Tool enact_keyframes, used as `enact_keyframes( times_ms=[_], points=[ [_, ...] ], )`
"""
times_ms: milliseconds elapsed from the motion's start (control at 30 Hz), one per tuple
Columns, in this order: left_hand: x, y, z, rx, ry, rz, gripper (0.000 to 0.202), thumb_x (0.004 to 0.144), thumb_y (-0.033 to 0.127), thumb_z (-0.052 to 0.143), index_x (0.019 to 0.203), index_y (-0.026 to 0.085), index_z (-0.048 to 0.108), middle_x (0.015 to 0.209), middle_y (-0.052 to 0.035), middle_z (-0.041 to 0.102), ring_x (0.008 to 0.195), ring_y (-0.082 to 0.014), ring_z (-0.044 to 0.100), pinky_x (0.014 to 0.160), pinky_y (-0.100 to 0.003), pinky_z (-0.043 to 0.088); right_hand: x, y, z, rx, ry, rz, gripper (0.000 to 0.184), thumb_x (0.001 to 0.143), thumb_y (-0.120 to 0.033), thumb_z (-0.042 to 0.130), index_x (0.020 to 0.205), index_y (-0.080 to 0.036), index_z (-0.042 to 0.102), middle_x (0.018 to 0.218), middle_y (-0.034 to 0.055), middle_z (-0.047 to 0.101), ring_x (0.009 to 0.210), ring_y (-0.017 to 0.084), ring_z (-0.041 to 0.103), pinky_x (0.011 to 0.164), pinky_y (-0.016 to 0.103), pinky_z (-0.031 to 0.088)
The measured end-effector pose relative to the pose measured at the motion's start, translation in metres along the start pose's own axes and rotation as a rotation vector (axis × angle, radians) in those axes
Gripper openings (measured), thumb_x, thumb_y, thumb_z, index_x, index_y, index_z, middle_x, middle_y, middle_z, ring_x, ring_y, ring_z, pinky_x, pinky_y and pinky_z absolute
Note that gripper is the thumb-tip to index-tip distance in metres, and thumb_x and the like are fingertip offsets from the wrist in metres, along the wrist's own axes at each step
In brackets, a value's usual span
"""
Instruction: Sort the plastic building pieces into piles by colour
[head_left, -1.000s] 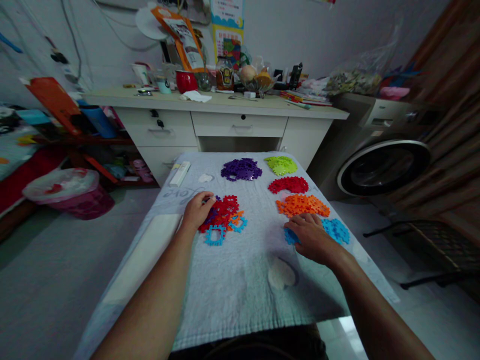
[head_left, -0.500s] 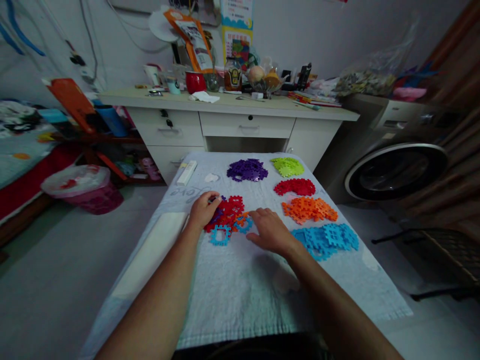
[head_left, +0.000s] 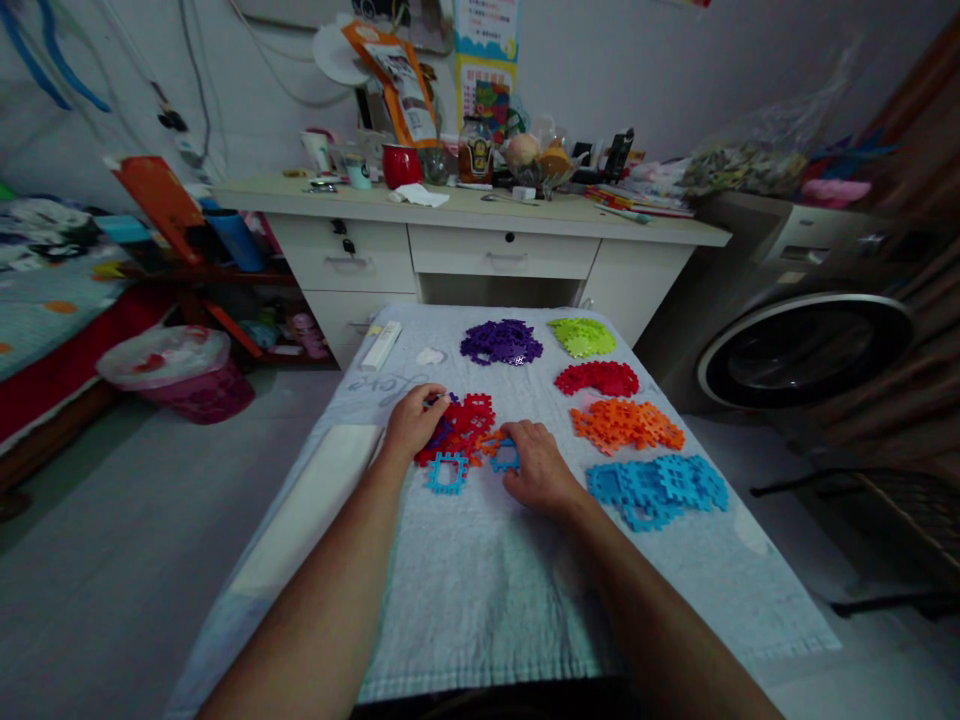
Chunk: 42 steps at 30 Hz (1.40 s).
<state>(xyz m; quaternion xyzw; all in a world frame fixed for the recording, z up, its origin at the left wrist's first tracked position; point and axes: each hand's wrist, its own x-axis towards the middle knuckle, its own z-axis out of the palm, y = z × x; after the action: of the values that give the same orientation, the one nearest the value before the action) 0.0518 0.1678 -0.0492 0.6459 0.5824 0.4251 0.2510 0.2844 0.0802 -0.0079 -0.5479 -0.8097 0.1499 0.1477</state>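
Observation:
My left hand [head_left: 415,425] is closed at the left side of a mixed pile, its thumb and forefinger together at a purple interlocking plastic piece [head_left: 444,428]. Red interlocking pieces [head_left: 474,415] lie just right of those fingers, and a few orange ones [head_left: 491,443] show at the pile's right edge. My right hand [head_left: 538,465] has thumb and fingers around a blue square-framed interlocking piece [head_left: 506,456], partly covered by the hand. Another blue frame piece [head_left: 447,474] with an open middle lies at the near edge of the pile.
Sorted piles stand beyond and to the right: purple [head_left: 501,342], lime green [head_left: 582,337], red [head_left: 598,378], orange [head_left: 627,425] and blue [head_left: 658,490]. A white box [head_left: 381,346] lies at the far left of the cloth-covered table [head_left: 480,590]. Behind are a cluttered desk [head_left: 525,215] and washing machine [head_left: 795,290].
My right hand has closed its fingers on the blue frame piece beside the pile, where it hovered open before. My left hand stays at the pile. The whole view has shifted slightly.

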Motion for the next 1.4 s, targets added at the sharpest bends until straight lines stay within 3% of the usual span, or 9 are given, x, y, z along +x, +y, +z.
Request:
enact_keyframes(
  times_ms=[300,567,767,967,1233,1400],
  points=[
    [-0.001,0.003,-0.001,0.01,-0.006,-0.013,0.032,0.082,0.043,0.054,0.101,0.02,0.067,0.104,-0.0052,0.07,0.097,-0.0212,0.064,0.09,-0.034,0.047,-0.003,0.011,-0.006,0.028,-0.021,-0.012,0.054,0.066,-0.014,0.055,0.12,-0.017,0.058,0.113,0.0101,0.054,0.106,0.024,0.044,0.096,0.037,0.036],
    [-0.001,0.002,0.0,0.009,-0.002,-0.004,0.032,0.081,0.043,0.054,0.1,0.02,0.067,0.103,-0.0058,0.07,0.097,-0.0219,0.064,0.09,-0.035,0.047,-0.007,0.011,-0.018,-0.011,0.008,0.001,0.063,0.066,-0.014,0.055,0.13,-0.013,0.057,0.117,0.0121,0.052,0.109,0.025,0.044,0.098,0.036,0.036],
    [0.0,0.002,0.0,0.004,-0.001,-0.007,0.033,0.081,0.044,0.055,0.1,0.02,0.067,0.104,-0.0058,0.07,0.097,-0.0216,0.064,0.09,-0.035,0.047,-0.025,0.031,-0.057,-0.062,-0.02,0.014,0.055,0.073,-0.014,0.056,0.127,-0.014,0.058,0.119,0.0125,0.054,0.108,0.024,0.047,0.098,0.037,0.036],
    [0.0,-0.001,0.0,0.001,0.001,0.001,0.033,0.081,0.044,0.055,0.1,0.02,0.067,0.103,-0.0058,0.07,0.096,-0.0218,0.064,0.09,-0.035,0.047,-0.056,0.042,-0.096,-0.163,-0.172,0.043,0.044,0.075,-0.016,0.058,0.119,-0.018,0.063,0.119,0.0118,0.058,0.111,0.028,0.048,0.097,0.041,0.036],
    [-0.001,-0.001,0.0,-0.009,0.001,0.014,0.033,0.081,0.044,0.055,0.1,0.02,0.067,0.103,-0.0058,0.07,0.097,-0.0218,0.064,0.092,-0.036,0.047,-0.069,0.041,-0.092,-0.334,-0.244,0.128,0.041,0.072,-0.015,0.062,0.113,-0.018,0.067,0.117,0.0127,0.061,0.112,0.033,0.048,0.099,0.051,0.033],
    [-0.001,0.001,-0.001,0.006,0.0,0.027,0.031,0.081,0.043,0.055,0.098,0.021,0.067,0.102,-0.005,0.07,0.097,-0.0215,0.063,0.092,-0.036,0.047,-0.051,0.016,-0.089,-0.292,-0.195,0.044,0.048,0.075,-0.026,0.07,0.122,-0.018,0.063,0.128,0.0138,0.056,0.124,0.034,0.042,0.105,0.05,0.029]
  ],
)
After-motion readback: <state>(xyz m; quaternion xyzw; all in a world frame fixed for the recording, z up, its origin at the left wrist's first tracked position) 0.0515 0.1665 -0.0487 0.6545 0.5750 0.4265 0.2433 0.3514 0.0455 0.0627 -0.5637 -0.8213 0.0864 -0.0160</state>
